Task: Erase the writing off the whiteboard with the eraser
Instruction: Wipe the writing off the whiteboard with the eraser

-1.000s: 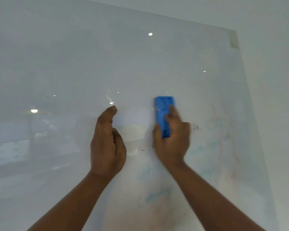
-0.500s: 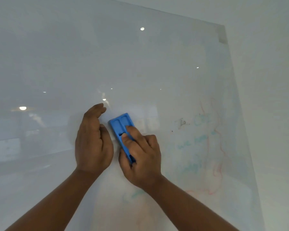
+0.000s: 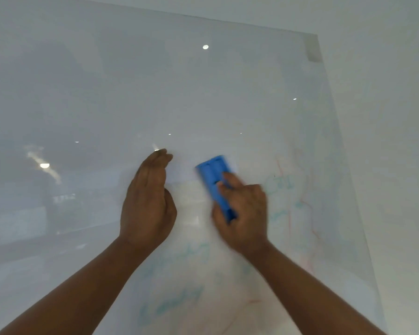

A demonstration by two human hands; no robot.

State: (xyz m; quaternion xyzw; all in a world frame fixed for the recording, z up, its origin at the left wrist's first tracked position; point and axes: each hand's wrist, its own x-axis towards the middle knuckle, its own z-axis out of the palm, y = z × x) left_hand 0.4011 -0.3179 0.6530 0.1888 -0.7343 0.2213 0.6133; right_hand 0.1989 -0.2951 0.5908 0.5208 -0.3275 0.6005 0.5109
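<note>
Head view: right hand (image 3: 242,213), grip closed on blue eraser (image 3: 215,182), has swung rightward again across whiteboard (image 3: 203,93); left hand (image 3: 148,201), grip empty, stays braced flat. Faint teal and red writing (image 3: 283,189) remains; erasing incomplete.

The left hand (image 3: 147,201) is blocking the whiteboard (image 3: 203,97) just left of the eraser (image 3: 214,183), while open board is lying above it and rightward toward the board's edge.

Plain white wall (image 3: 385,117), pale tape patch (image 3: 313,48), bright daylight
</note>
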